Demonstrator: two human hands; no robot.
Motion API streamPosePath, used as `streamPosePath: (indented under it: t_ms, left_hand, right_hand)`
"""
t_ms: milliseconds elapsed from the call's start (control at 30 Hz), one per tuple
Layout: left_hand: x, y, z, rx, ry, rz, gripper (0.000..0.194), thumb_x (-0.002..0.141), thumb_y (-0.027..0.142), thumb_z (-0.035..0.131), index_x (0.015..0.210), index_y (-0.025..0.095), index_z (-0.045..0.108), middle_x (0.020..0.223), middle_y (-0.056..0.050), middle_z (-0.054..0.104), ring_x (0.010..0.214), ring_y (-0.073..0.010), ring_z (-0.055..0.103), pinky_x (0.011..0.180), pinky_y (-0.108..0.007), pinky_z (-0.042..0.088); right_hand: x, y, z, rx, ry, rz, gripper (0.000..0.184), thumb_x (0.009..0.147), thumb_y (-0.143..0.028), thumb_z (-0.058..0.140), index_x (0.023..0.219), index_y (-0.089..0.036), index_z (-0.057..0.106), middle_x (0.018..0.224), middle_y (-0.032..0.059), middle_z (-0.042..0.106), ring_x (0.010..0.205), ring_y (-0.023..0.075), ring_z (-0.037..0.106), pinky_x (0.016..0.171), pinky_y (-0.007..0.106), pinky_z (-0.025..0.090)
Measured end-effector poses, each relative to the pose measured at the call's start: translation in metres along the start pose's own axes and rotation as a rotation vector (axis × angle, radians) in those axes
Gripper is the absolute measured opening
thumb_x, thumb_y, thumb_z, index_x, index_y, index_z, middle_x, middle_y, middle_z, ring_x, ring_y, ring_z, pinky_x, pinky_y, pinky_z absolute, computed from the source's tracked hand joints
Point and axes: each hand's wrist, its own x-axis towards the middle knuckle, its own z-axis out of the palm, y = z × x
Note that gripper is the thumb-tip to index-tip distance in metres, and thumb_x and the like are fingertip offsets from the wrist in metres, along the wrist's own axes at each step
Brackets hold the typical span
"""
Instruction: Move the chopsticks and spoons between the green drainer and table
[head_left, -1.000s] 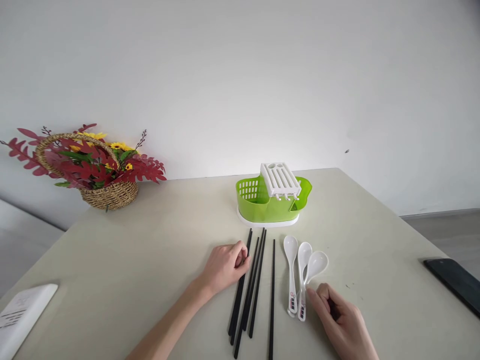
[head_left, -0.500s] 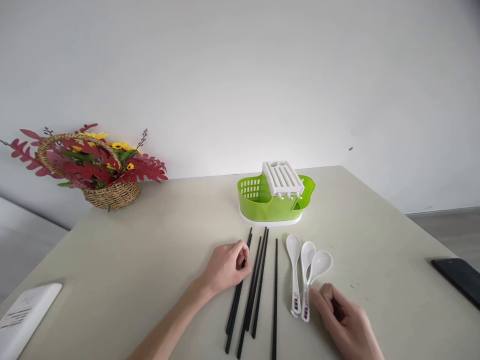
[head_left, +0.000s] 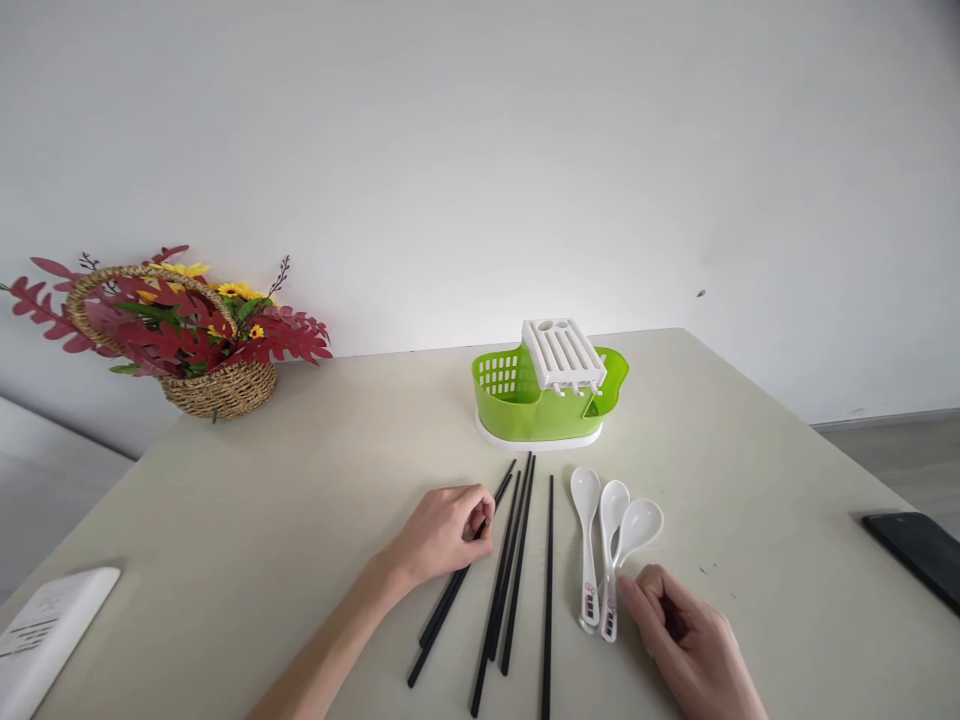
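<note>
Two black chopsticks (head_left: 448, 603) slant under my left hand (head_left: 442, 532), whose thumb and fingers are pinched around their middles. More black chopsticks (head_left: 511, 565) lie loosely side by side just to the right, with a single chopstick (head_left: 549, 600) apart from them. Three white spoons overlap beside these: a left spoon (head_left: 586, 530), a middle spoon (head_left: 613, 515) and a right spoon (head_left: 639, 530) turned outward. My right hand (head_left: 686, 635) rests on the table with fingers curled closed, its fingertips at the spoon handles; no spoon is visibly gripped.
A green utensil caddy (head_left: 510, 418) with a white slotted top (head_left: 562, 355) stands behind the chopsticks. A wicker flower basket (head_left: 221, 392) is at the back left. A white box-like object (head_left: 60, 625) lies at the left edge, a black phone (head_left: 919, 555) at the right.
The two chopsticks in my left hand have turned, their near ends swinging left away from the other chopsticks. My left hand has shifted slightly left. My right hand stays in place.
</note>
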Motion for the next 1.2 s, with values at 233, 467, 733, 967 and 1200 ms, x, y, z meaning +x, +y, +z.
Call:
streamPosePath:
  t_ms: [233, 467, 733, 967, 1200]
  left_hand:
    - [-0.001, -0.013, -0.004, 0.057, 0.104, -0.051, 0.009, 0.089, 0.017, 0.055, 0.089, 0.025, 0.051, 0.071, 0.006, 0.058, 0.062, -0.0124, 0.055, 0.061, -0.024, 0.041]
    - [-0.002, -0.014, 0.006, 0.155, 0.247, -0.047, 0.013, 0.096, 0.032, 0.058, 0.094, 0.024, 0.048, 0.073, 0.006, 0.055, 0.064, -0.0142, 0.057, 0.062, -0.027, 0.042]
    - [0.000, -0.018, 0.005, 0.205, 0.324, -0.074, 0.010, 0.095, 0.029, 0.062, 0.089, 0.024, 0.055, 0.091, -0.001, 0.064, 0.085, -0.0191, 0.065, 0.078, -0.032, 0.049]
    - [-0.002, -0.030, 0.006, 0.336, 0.403, -0.118, 0.010, 0.101, 0.031, 0.059, 0.096, 0.023, 0.058, 0.097, -0.003, 0.067, 0.089, -0.0223, 0.065, 0.081, -0.037, 0.049]
    - [-0.002, -0.036, 0.007, 0.528, 0.487, -0.122, 0.022, 0.105, 0.040, 0.055, 0.093, 0.021, 0.057, 0.097, -0.007, 0.066, 0.091, -0.0263, 0.063, 0.082, -0.041, 0.046]
  right_hand:
    - [0.000, -0.001, -0.001, 0.004, -0.028, 0.012, 0.052, 0.095, -0.062, 0.060, 0.070, -0.025, 0.033, 0.070, -0.0035, 0.031, 0.066, 0.0142, 0.028, 0.056, 0.026, 0.031]
    - [-0.004, -0.011, 0.002, 0.044, -0.009, 0.033, 0.053, 0.096, -0.063, 0.059, 0.071, -0.025, 0.031, 0.071, -0.0038, 0.030, 0.067, 0.0144, 0.026, 0.057, 0.026, 0.030]
    - [-0.003, -0.010, 0.002, 0.032, -0.003, 0.018, 0.052, 0.096, -0.060, 0.060, 0.071, -0.024, 0.032, 0.071, -0.0037, 0.030, 0.067, 0.0141, 0.026, 0.056, 0.025, 0.030]
    - [-0.002, -0.010, 0.003, 0.002, 0.020, -0.013, 0.051, 0.097, -0.059, 0.059, 0.070, -0.024, 0.033, 0.070, -0.0036, 0.030, 0.065, 0.0134, 0.028, 0.054, 0.023, 0.032]
    - [-0.001, -0.003, 0.000, -0.002, -0.040, -0.012, 0.050, 0.097, -0.058, 0.060, 0.071, -0.025, 0.032, 0.070, -0.0038, 0.031, 0.066, 0.0138, 0.028, 0.056, 0.024, 0.032]
